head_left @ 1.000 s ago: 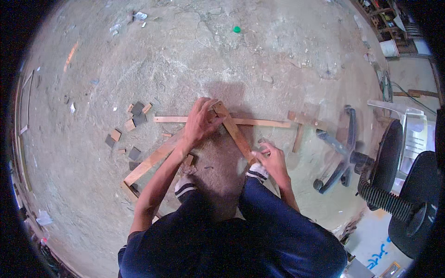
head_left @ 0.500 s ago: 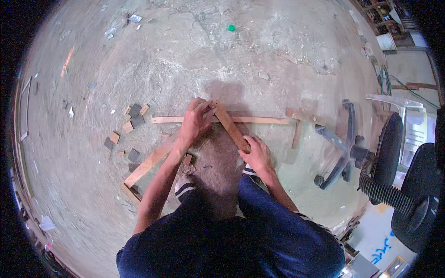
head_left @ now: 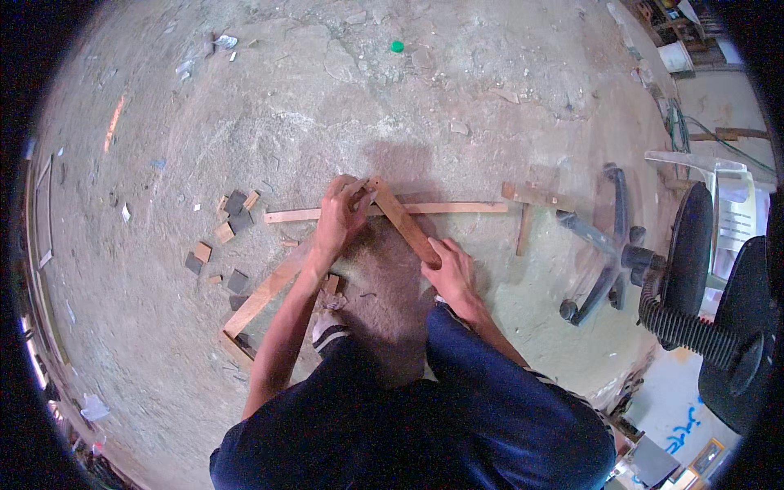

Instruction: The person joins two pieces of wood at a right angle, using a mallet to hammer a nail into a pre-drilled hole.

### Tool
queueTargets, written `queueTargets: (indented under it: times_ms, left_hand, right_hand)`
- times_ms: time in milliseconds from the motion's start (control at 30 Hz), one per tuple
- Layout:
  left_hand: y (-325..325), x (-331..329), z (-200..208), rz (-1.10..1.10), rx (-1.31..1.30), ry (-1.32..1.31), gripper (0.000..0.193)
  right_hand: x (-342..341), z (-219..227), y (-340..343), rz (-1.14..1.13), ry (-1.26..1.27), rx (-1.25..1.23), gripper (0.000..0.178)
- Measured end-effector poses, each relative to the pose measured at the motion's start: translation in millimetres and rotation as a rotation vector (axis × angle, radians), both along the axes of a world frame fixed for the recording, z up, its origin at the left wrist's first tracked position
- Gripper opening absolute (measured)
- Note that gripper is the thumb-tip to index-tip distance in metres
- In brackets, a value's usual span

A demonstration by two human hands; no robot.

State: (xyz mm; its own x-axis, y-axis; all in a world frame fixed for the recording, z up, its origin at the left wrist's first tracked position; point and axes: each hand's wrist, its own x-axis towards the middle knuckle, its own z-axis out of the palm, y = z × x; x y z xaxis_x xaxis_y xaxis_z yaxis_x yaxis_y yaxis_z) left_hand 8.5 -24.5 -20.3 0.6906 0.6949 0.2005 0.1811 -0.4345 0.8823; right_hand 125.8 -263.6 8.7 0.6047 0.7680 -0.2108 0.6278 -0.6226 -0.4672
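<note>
A flat brown wooden slat [head_left: 402, 220] slants between my hands, above the floor. My left hand [head_left: 336, 219] is closed at its upper end, fingertips bent against the wood. Lower down, my right hand [head_left: 451, 263] grips the other end, thumb and fingers wrapped round it. Behind the slat, a long thin wooden strip [head_left: 465, 208] lies crosswise on the floor. A paler wooden plank [head_left: 265, 296] runs from lower left up beneath my left forearm; whether it meets the slat is hidden behind my hand. A small wood block [head_left: 332, 283] sits near my left foot.
Several small wood and dark blocks [head_left: 224, 233] lie scattered at left. To the right, two joined wood pieces [head_left: 531, 196] rest beside the star-shaped base [head_left: 600, 261] of a black chair [head_left: 690, 237]. A green cap [head_left: 398, 46] lies far off on the rough concrete floor.
My hands and the slat hold nearly the same pose. The view has shifted slightly, so the floor and chair appear a little displaced.
</note>
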Motion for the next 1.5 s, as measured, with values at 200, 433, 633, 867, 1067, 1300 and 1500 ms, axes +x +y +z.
queueTargets:
  times_ms: [200, 433, 633, 867, 1067, 1300, 1500]
  left_hand:
    - [1.3, 2.7, -5.3, 0.019, 0.01, 0.061, 0.025]
    - [2.9, 6.2, -14.4, 0.01, 0.155, 0.011, 0.026]
    - [-4.6, 6.6, 7.9, 0.01, 0.073, 0.113, 0.026]
    - [-4.6, 6.9, 5.0, 0.014, 0.097, 0.086, 0.029]
    - [-4.1, 4.2, 8.4, 0.041, -0.014, 0.155, 0.034]
    - [-2.8, 3.7, 12.9, 0.053, 0.058, 0.031, 0.058]
    - [7.1, 2.8, 11.9, -0.053, 0.094, 0.024, 0.062]
  right_hand:
    - [2.6, -6.6, -3.3, -0.04, -0.043, 0.039, 0.054]
    - [4.4, 20.7, 4.6, -0.011, 0.011, 0.021, 0.051]
    - [8.0, 16.0, 2.4, 0.006, 0.013, -0.01, 0.049]
    - [3.7, -8.3, -7.6, 0.016, 0.09, -0.088, 0.061]
    - [1.5, 10.9, 18.0, 0.045, 0.156, -0.063, 0.079]
    - [0.4, 3.6, 30.4, 0.102, 0.054, 0.047, 0.075]
    - [5.1, -3.9, 35.5, 0.138, 0.096, 0.107, 0.061]
